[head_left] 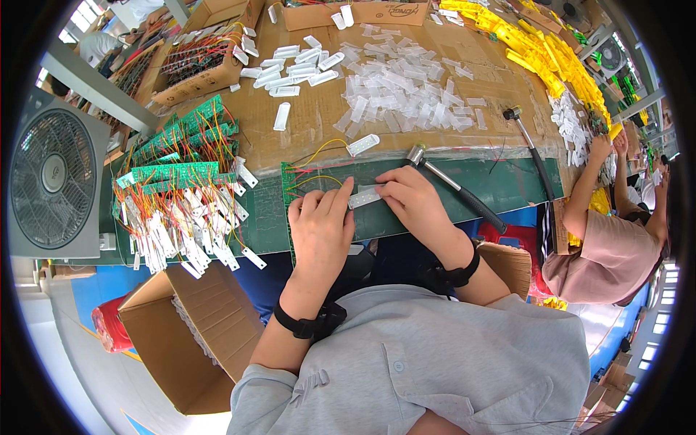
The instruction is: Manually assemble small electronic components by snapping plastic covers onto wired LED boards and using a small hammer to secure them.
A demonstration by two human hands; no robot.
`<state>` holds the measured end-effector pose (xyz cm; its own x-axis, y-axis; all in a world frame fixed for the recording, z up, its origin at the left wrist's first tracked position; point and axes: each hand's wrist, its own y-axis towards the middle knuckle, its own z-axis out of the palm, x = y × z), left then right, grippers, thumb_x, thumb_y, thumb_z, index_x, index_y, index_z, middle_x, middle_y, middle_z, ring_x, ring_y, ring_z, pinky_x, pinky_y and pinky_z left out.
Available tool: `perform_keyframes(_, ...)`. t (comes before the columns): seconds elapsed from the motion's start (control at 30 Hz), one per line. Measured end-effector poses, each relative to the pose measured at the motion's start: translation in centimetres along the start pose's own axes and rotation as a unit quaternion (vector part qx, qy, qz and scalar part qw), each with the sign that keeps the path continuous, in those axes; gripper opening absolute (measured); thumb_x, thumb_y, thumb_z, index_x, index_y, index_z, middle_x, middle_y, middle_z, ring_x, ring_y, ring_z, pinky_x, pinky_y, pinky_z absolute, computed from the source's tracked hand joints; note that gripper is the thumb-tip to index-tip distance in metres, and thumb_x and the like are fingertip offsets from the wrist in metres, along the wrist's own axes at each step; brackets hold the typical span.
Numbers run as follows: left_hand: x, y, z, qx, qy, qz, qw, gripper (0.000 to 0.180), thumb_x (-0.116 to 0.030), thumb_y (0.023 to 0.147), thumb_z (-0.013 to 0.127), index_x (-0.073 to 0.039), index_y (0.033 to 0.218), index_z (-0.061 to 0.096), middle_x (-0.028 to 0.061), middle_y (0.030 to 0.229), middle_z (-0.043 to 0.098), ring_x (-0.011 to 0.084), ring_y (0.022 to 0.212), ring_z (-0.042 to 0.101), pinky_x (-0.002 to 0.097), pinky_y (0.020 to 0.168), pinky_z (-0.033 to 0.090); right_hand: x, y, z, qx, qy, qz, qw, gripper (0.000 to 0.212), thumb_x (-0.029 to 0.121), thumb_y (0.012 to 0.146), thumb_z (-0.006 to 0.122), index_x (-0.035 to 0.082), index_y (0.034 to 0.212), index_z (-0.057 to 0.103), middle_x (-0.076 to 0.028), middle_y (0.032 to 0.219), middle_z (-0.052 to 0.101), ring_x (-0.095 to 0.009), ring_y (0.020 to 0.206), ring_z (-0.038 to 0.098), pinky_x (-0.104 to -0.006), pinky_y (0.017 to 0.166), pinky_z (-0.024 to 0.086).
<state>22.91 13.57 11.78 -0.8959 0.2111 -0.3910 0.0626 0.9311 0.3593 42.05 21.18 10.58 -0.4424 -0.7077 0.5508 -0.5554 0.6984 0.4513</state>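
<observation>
Between my hands, at the near edge of the green work mat, lies a small white plate that seems to carry a translucent strip. My left hand grips its left end between thumb and fingers. At its other end, the fingertips of my right hand pinch together. A narrow green circuit board lies partly under my left hand, trailing yellow and red wires. One wire runs to a white LED plate just beyond my fingers. Past my right hand rests a hammer with a black handle.
Wired green boards are heaped at left beside a grey fan. Transparent strips and white covers lie farther back. A second hammer lies right, near a co-worker. An open carton stands below left.
</observation>
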Motion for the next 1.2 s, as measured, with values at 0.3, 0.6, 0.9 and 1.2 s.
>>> perform_keyframes(0.3,0.2,0.0,0.1,0.006,-0.004,-0.004,1.0,0.06,-0.01,0.079,0.075,-0.01,0.137,0.06,0.0038,0.11,0.069,0.0256,0.106,0.06,0.0465,0.101,0.04,0.5,0.7,0.1,0.035,0.043,0.052,0.997,0.017,0.0,0.08,0.074,0.0,0.095,0.066,-0.013,0.1,0.061,-0.032,0.097,0.06,-0.042,0.084,0.05)
perform_keyframes(0.6,0.4,0.1,0.3,-0.014,-0.011,0.012,1.0,0.046,-0.009,0.077,0.076,-0.008,0.122,0.062,0.0037,0.107,0.068,0.0254,0.104,0.06,0.0438,0.095,0.041,0.3,1.2,0.2,0.073,0.097,0.044,0.992,0.022,0.0,0.077,0.077,0.004,0.097,0.069,-0.01,0.096,0.058,-0.031,0.096,0.059,-0.04,0.084,0.05)
perform_keyframes(0.9,0.8,-0.1,0.5,-0.017,-0.025,0.033,0.999,0.029,-0.009,0.08,0.074,-0.012,0.108,0.065,0.0012,0.109,0.065,0.0235,0.106,0.059,0.0441,0.096,0.041,0.8,1.8,-0.3,0.096,0.09,0.089,0.987,0.019,0.002,0.077,0.078,0.005,0.094,0.07,-0.011,0.097,0.059,-0.032,0.099,0.058,-0.04,0.087,0.049)
perform_keyframes(1.2,0.6,-0.1,0.5,-0.033,-0.041,0.024,0.998,0.024,-0.008,0.078,0.076,-0.012,0.101,0.067,-0.0007,0.109,0.067,0.0238,0.105,0.059,0.0433,0.095,0.041,-0.9,-0.6,-3.6,-0.075,-0.097,0.21,0.97,0.027,0.005,0.078,0.075,0.006,0.104,0.066,-0.013,0.106,0.062,-0.035,0.106,0.058,-0.0449,0.092,0.046)
